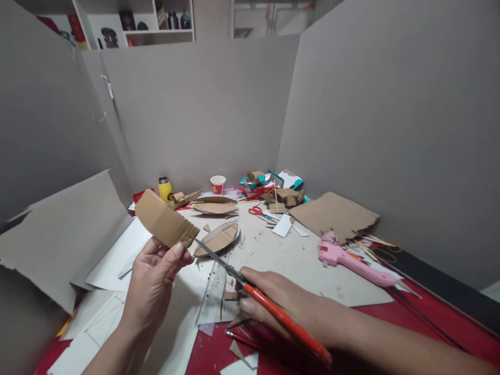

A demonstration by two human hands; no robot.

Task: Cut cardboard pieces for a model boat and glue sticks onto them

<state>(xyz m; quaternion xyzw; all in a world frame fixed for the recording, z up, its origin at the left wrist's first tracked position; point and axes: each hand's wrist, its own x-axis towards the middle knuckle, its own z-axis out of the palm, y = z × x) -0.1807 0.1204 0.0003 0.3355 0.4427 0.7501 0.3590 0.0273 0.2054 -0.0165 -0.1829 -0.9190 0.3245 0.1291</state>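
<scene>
My left hand [156,271] pinches a piece of brown cardboard [166,219] between thumb and fingers, holding it up above the table. The lower right edge of this cardboard is ragged. In my right hand [273,297] is a pair of red-handled shears [269,307], its fingers closed round the handles. The shears' dark blades point up and left, with the tip at the cardboard's ragged corner near my left thumb. Whether the blades are apart cannot be made out. Behind the blades lies a boat-shaped cardboard piece [219,239]. A clear ruler [209,297] lies under my hands.
A pink glue gun [351,260] lies at the right, by a cardboard sheet [332,213]. Red scissors [255,210], a paper cup [217,185] and a yellow bottle [165,190] stand or lie farther back. Grey partitions [195,114] enclose the table. White sheets [113,260] lie left.
</scene>
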